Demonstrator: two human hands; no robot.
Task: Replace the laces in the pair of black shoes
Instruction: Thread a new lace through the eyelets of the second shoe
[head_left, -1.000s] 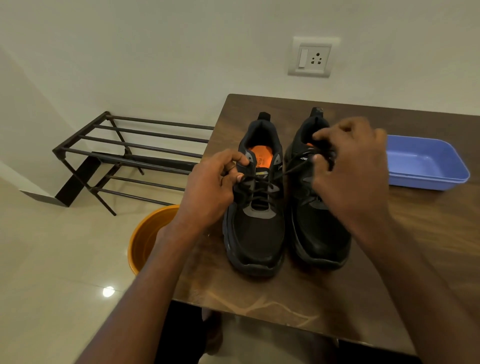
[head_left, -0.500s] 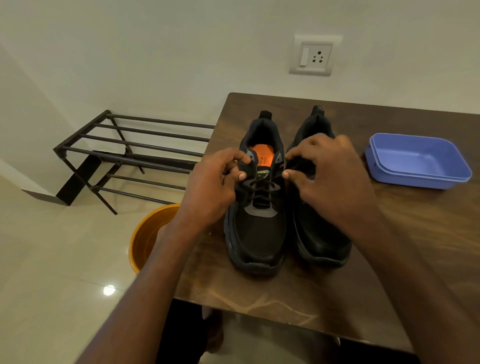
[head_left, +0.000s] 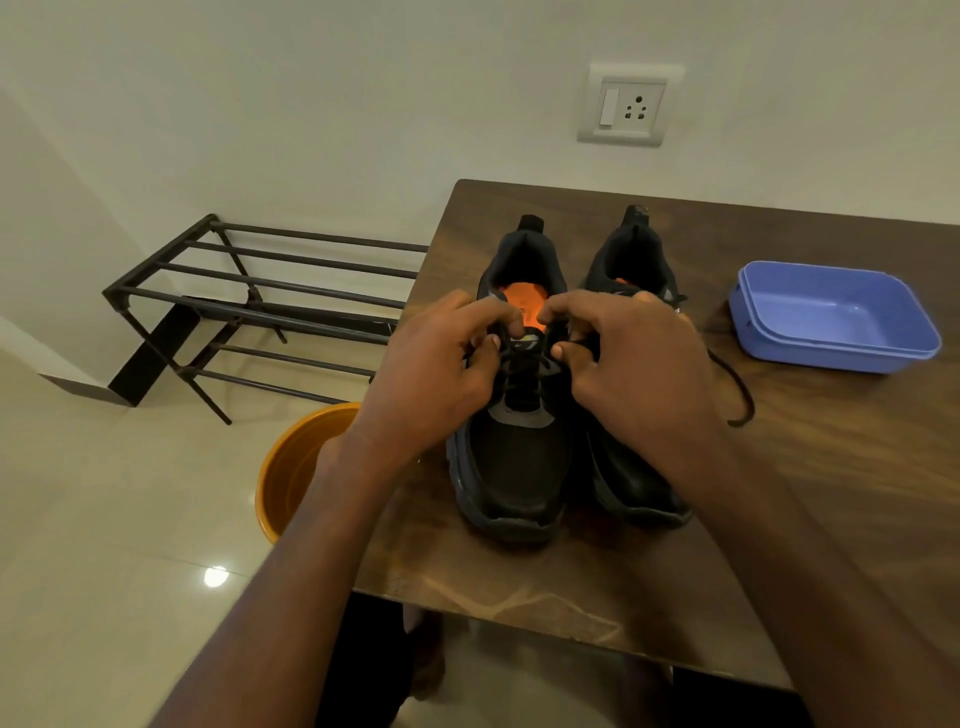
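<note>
Head view, your left hand: your left hand (head_left: 431, 384) sits at the left side of the left shoe's throat, fingers curled in, thumb and forefinger pinching the black lace (head_left: 519, 358) near the top eyelets.
Head view, your right hand: your right hand (head_left: 631, 379) mirrors it at the right side of the same throat, fingers curled, pinching the lace there and covering much of the right shoe's tongue.
Head view, left shoe: the left shoe (head_left: 511, 415) stands upright on the table (head_left: 831, 493), toe toward you, its orange insole visible between your two hands; lace crosses show over the tongue.
Head view, right shoe: the right shoe (head_left: 636, 467) stands just beside the left one, sides touching or nearly so, toe toward you.
Head view, loose lace: a loose lace end (head_left: 735, 384) trails from behind your right hand onto the table, curving toward you.
Head view, blue tray: a blue tray (head_left: 831, 317) lies on the table to the right of the shoes, near but apart.
Head view, surroundings: an orange bucket (head_left: 296, 467) stands on the floor at the table's left edge; a black metal rack (head_left: 249, 301) stands by the wall; a wall socket (head_left: 628, 106) is above the table.
</note>
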